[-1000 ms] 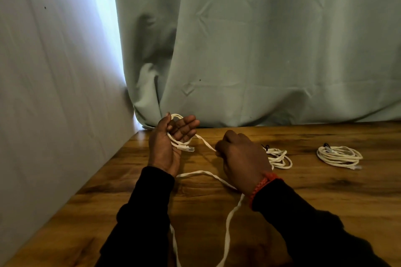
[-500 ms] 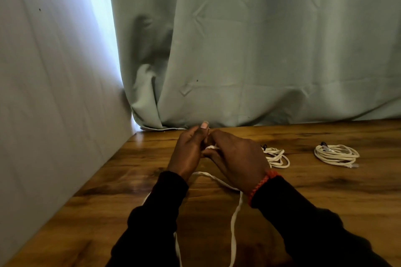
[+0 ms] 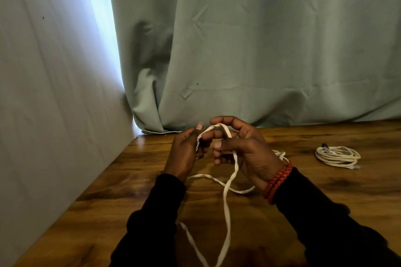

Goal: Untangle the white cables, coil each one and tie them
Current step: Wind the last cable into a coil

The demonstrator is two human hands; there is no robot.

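A flat white cable (image 3: 227,197) runs from the table's near edge up into both hands above the wooden table (image 3: 325,197). My left hand (image 3: 184,154) pinches a small coil of it between thumb and fingers. My right hand (image 3: 245,149) holds the strand, which loops over its fingers and hangs down past the palm. A slack loop of the same cable lies on the table under the hands. A coiled white cable (image 3: 337,155) rests at the right. Another white bundle (image 3: 282,155) shows only partly behind my right wrist.
A pale green curtain (image 3: 260,50) hangs along the table's back edge. A grey wall (image 3: 54,115) borders the table on the left. A red bead bracelet (image 3: 277,182) circles the right wrist.
The hands came together from apart, then the right hand lifted a loop of cable over its fingers beside the left hand's coil. The camera view shifted slightly.
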